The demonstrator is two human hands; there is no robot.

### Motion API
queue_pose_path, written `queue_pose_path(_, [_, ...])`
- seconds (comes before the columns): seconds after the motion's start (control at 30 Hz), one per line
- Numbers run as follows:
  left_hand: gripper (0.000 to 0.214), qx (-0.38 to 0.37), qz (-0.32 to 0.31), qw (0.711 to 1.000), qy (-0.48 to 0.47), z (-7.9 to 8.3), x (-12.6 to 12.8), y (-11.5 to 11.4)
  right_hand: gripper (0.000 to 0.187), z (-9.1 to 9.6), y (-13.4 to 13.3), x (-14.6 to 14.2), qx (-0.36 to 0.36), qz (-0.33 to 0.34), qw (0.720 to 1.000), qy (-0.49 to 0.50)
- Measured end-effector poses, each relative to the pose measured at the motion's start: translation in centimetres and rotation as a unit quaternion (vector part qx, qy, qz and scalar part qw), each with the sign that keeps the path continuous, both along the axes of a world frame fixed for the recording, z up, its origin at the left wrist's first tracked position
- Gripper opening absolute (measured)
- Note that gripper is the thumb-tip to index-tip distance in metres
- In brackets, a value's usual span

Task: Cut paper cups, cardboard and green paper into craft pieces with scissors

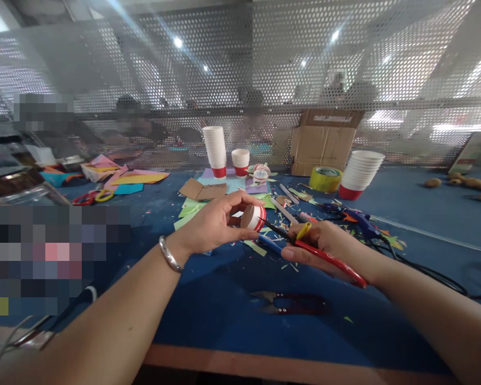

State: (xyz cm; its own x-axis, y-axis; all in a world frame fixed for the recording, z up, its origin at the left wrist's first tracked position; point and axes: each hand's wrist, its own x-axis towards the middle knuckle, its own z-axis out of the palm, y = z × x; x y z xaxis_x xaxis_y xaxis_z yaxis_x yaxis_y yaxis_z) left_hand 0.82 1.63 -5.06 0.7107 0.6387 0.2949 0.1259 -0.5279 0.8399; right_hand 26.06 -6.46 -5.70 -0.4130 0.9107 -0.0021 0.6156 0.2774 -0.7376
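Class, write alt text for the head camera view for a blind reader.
A left hand holds a small paper cup while the right hand points red scissors at it, above a blue table strewn with paper scraps.

Head camera faces forward-down, close over left hand (pixel 214 224) and right hand (pixel 324 247).

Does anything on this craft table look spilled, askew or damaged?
Mostly litter: small paper scraps lie strewn over the blue table around the left hand, holding a red-and-white cup, and the right hand, holding scissors. The cup stack at right leans sideways. Nothing looks broken.
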Motion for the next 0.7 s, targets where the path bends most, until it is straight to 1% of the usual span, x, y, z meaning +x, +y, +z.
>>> queue_pose_path(0.23, [0.052, -0.029, -0.016, 0.999, 0.007, 0.03, -0.28, 0.06, 0.053, -0.39, 0.03, -0.06, -0.008, -0.006, 1.000, -0.023])
queue_pose_path(0.4, [0.050, -0.041, -0.054, 0.998, 0.005, -0.10, -0.39, 0.29, 0.050, -0.28, -0.23, -0.33, -0.028, 0.022, 0.999, -0.002])
queue_pose_path(0.47, [0.050, -0.034, -0.055, 0.998, 0.010, -0.10, -0.48, 0.31, 0.050, -0.24, -0.30, -0.42, -0.027, 0.023, 0.999, -0.002])
queue_pose_path(0.53, [0.051, -0.020, -0.043, 0.999, 0.018, -0.04, -0.59, 0.25, 0.051, -0.35, -0.28, -0.43, -0.020, 0.015, 1.000, -0.017])
queue_pose_path(0.7, [0.052, 0.033, -0.012, 0.998, 0.044, 0.17, -0.87, 0.11, 0.051, -0.95, -0.02, -0.44, 0.036, 0.006, 0.999, -0.038])
